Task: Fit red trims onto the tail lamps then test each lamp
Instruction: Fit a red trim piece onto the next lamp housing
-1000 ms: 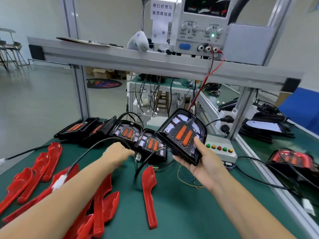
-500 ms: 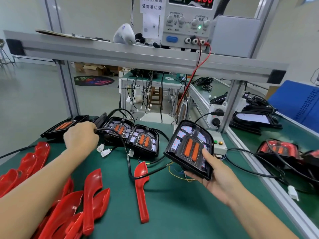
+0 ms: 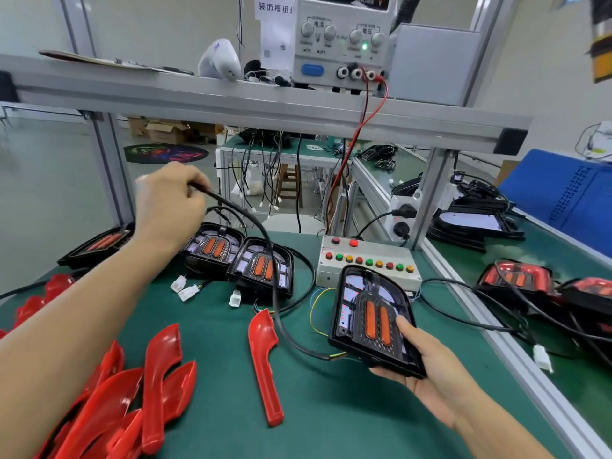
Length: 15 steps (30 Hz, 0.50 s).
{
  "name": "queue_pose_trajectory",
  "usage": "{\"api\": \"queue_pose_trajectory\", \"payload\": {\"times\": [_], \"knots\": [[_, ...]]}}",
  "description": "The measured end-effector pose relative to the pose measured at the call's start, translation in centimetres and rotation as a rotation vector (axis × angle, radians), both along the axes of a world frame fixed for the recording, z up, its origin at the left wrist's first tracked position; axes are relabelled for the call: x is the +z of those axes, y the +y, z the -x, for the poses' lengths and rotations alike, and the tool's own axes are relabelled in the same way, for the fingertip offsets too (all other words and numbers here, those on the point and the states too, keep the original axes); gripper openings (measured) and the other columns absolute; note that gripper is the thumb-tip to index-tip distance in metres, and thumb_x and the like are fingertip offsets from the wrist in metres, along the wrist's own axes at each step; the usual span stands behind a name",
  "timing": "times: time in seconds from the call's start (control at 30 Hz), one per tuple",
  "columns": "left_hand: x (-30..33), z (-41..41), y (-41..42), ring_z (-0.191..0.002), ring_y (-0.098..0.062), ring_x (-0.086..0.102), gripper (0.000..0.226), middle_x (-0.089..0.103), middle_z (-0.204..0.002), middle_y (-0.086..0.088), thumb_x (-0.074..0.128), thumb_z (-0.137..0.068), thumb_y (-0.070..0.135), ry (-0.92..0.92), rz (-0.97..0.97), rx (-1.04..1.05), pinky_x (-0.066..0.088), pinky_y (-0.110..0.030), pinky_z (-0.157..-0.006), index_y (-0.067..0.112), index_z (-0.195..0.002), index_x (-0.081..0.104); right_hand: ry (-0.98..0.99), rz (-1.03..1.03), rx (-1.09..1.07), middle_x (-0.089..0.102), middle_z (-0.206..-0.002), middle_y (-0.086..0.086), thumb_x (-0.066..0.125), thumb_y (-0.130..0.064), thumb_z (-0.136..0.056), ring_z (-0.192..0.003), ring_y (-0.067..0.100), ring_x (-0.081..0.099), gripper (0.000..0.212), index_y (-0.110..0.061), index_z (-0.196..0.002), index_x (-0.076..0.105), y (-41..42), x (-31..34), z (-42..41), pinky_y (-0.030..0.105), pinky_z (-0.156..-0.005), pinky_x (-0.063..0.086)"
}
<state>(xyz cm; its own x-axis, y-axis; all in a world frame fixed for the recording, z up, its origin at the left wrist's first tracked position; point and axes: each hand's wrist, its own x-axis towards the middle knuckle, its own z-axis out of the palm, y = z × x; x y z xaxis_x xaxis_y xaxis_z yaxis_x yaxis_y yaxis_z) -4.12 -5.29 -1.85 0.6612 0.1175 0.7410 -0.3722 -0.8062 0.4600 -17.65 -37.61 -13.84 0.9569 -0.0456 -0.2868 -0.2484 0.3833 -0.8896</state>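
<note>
Right hand [image 3: 440,376] holds tail lamp [image 3: 371,318]; left hand [image 3: 169,203] grips its cable [image 3: 265,246].

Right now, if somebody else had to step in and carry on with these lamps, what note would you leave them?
Left hand: raised over the bench, its grip closed on the black cable of the lamp in the right hand.
Right hand: holds the untrimmed tail lamp by its lower edge, in front of the button box.
Parts: one red trim lies alone mid-bench; a pile of trims sits at left; more bare lamps wait at the back.
Done: lamps with red trims lie to the right.
Left: fit a trim to the held lamp, test it, then do the others.
</note>
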Motion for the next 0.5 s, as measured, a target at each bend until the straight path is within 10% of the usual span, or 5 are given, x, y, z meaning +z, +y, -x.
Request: {"api": "queue_pose_trajectory", "payload": {"times": [0.2, 0.37, 0.5], "knots": [[-2.5, -2.9, -1.8, -0.049, -0.015, 0.046, 0.028, 0.063, -0.070, -0.003, 0.053, -0.079, -0.006, 0.284, 0.258, -0.181, 0.037, -0.013, -0.039, 0.018, -0.076, 0.066, 0.036, 0.165, -0.097, 0.074, -0.106, 0.010, 0.047, -0.030, -0.099, -0.087, 0.025, 0.073, 0.031, -0.013, -0.119, 0.064, -2.3, -1.0, 1.3, 0.038, -0.069, 0.060], [-5.4, -4.4, -1.3, -0.060, -0.025, 0.055, 0.032, 0.063, -0.069, -0.005, 0.056, -0.080, -0.004, 0.438, 0.378, -0.224, 0.048, -0.033, -0.061, 0.025, -0.070, 0.064, 0.084, 0.334, -0.086, 0.075, -0.103, 0.004, 0.044, -0.034, -0.101, -0.093, 0.023, 0.072, 0.031, -0.018, -0.115, 0.066, -3.3, -0.9, 1.5, 0.036, -0.082, 0.052], [-7.0, -4.3, -0.7, -0.051, -0.013, 0.049, 0.027, 0.060, -0.061, 0.007, 0.056, -0.081, -0.004, 0.465, 0.298, -0.154, 0.040, -0.013, -0.044, 0.020, -0.077, 0.069, 0.138, 0.451, -0.022, 0.076, -0.099, 0.005, 0.045, -0.036, -0.101, -0.086, 0.022, 0.073, 0.030, -0.017, -0.112, 0.067, -3.6, -0.6, 1.2, 0.031, -0.067, 0.055]]}}
